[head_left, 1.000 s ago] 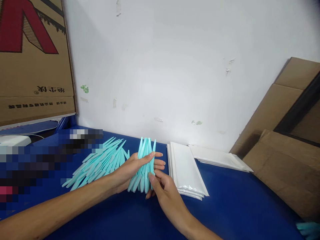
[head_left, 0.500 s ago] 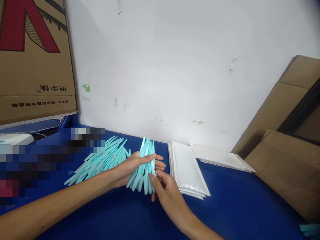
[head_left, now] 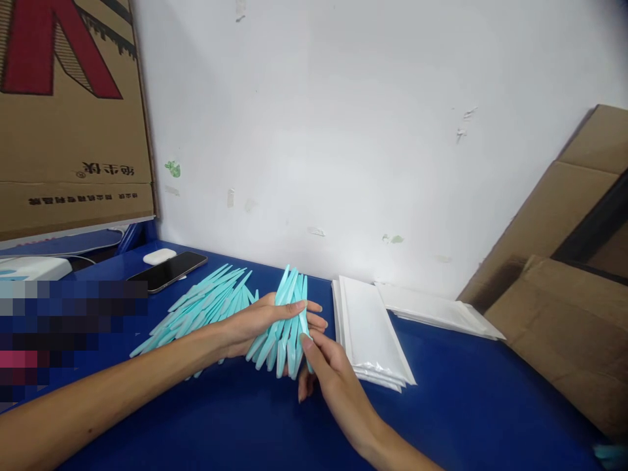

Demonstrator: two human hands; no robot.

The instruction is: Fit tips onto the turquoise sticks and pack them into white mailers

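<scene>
- Bundle of turquoise sticks (head_left: 280,350): held up in both hands, in front of the wall-side edge of the tabletop (head_left: 220,425); narrow ends up, broader flat ends fanned out below; they overlap, so exact count can't be read
- Left hand (head_left: 258,320): grip closed round the middle of the bundle, thumb across the front, fingertips showing past the right side; palm and finger bases hidden behind the sticks
- Right hand (head_left: 331,363): grip pinched on the bundle's lower right edge, thumb in front; finger contact at the back mostly hidden, so can't tell how many sticks it has
- Loose pile of similar sticks (head_left: 201,311): on the tabletop left of the bundle, lying slantwise; near part covered by the left forearm, a few tips poking out below it
- White packets (head_left: 367,327): stacked just right of the hands, top one glossy at its near end; lower ones show only as edges
- Second white stack (head_left: 436,307): behind and to the right, along the wall (head_left: 318,131), its left end partly behind the first
- Phone (head_left: 171,271) and small white case (head_left: 159,256): beyond the pile; phone's near left end lost in a pixelated patch
- Cardboard box (head_left: 73,137) left and cardboard (head_left: 564,327) right: both cut off by the frame
- Turquoise bit (head_left: 611,453), bottom right corner: cropped and blurred, can't identify
</scene>
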